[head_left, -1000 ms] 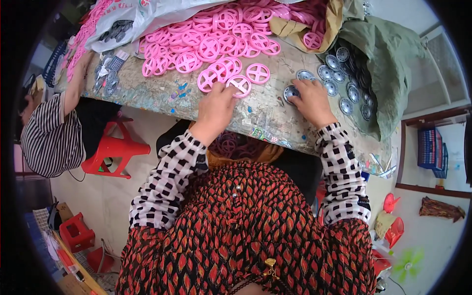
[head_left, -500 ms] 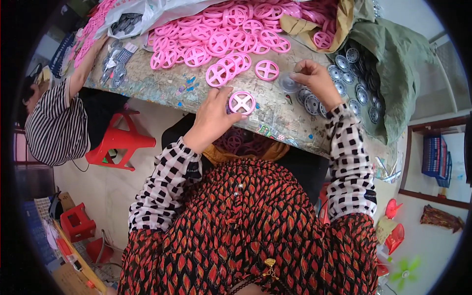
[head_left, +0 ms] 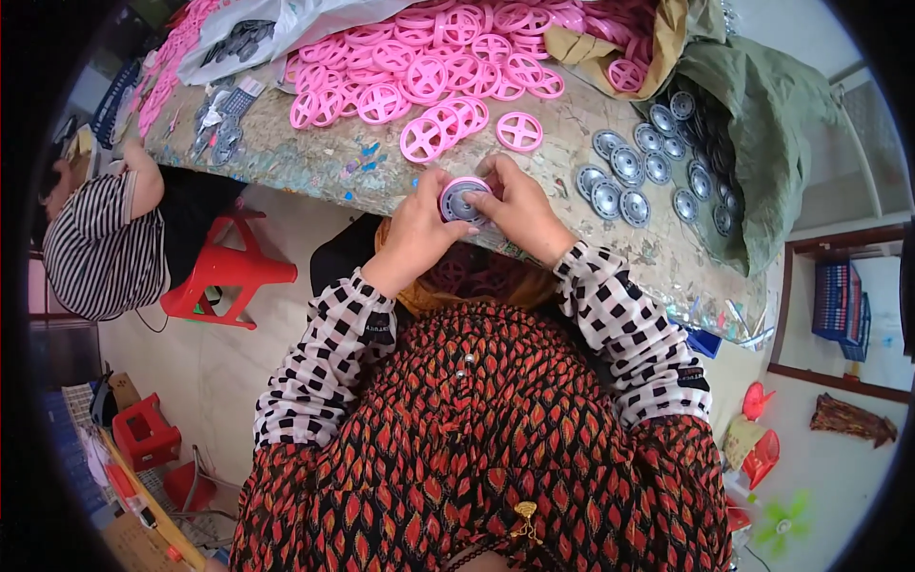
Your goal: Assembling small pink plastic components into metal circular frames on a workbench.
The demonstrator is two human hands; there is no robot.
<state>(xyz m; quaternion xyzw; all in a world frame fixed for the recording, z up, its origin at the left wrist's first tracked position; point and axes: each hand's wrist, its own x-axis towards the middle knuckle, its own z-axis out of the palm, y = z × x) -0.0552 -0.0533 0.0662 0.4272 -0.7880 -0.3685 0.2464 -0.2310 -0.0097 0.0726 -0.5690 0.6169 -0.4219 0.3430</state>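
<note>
Both hands meet just off the near edge of the table (head_left: 315, 172), over the person's lap. The left hand (head_left: 419, 224) and the right hand (head_left: 519, 210) each close a grip on the same small wheel (head_left: 464, 198), a pink ring with a grey disc seated in it; the fingers wrap its rim from both sides, so much of the rim is covered.

As for packaging, a clear plastic bag (head_left: 286, 29) lies at the far left corner of the table with dark grey parts showing through it (too blurred to name). At the far right edge a tan sack (head_left: 658, 43) gapes open with pink rings inside, and a green cloth bag (head_left: 762, 124) sags over the right end of the table, grey discs (head_left: 620, 181) spilling from its mouth toward the middle. Loose pink spoked rings (head_left: 429, 76) heap across the far side, a few lying singly near the hands. Beyond the right end stands a wooden shelf (head_left: 839, 381) holding a blue pack (head_left: 834, 300) with pale markings I cannot make out.

At the left end another person in a striped shirt (head_left: 95, 248) leans in, one arm on the table, seated by a red plastic stool (head_left: 224, 276); the body is cut off by the rim of the view. The table's surface is mottled with small bright scraps, hard to tell apart.
</note>
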